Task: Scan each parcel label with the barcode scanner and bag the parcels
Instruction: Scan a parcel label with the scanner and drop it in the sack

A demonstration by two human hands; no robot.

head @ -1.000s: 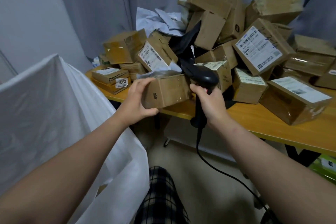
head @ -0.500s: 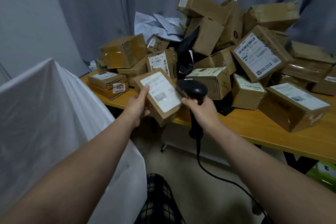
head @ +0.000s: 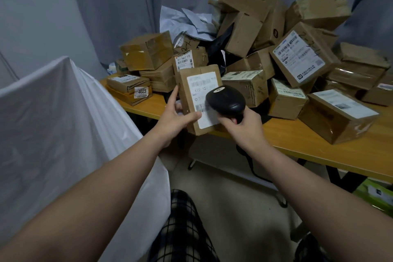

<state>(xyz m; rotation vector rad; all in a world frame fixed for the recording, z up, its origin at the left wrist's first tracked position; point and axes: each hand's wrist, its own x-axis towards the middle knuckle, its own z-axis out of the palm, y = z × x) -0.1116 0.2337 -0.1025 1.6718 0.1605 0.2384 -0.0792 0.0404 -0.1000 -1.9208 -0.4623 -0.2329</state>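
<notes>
My left hand [head: 174,117] grips a small brown cardboard parcel [head: 191,83] by its left edge, holding it upright with its white label [head: 202,85] facing me. My right hand [head: 244,127] grips the handle of the black barcode scanner [head: 226,101], whose head sits right over the lower part of the label and hides it. The scanner's black cable [head: 253,166] hangs down below my right wrist. A large white bag [head: 53,123] stands open at the left, beside my left arm.
Several taped cardboard parcels [head: 297,59] are piled on the wooden table [head: 319,149], with a grey mailer [head: 185,23] at the back. A flat box marked 4023 [head: 129,91] lies at the table's left end. Grey curtains hang behind. A green box [head: 378,195] sits on the floor at right.
My left hand lifted the parcel off the table and turned its label up to face me. My right hand brought the scanner head in over the label.
</notes>
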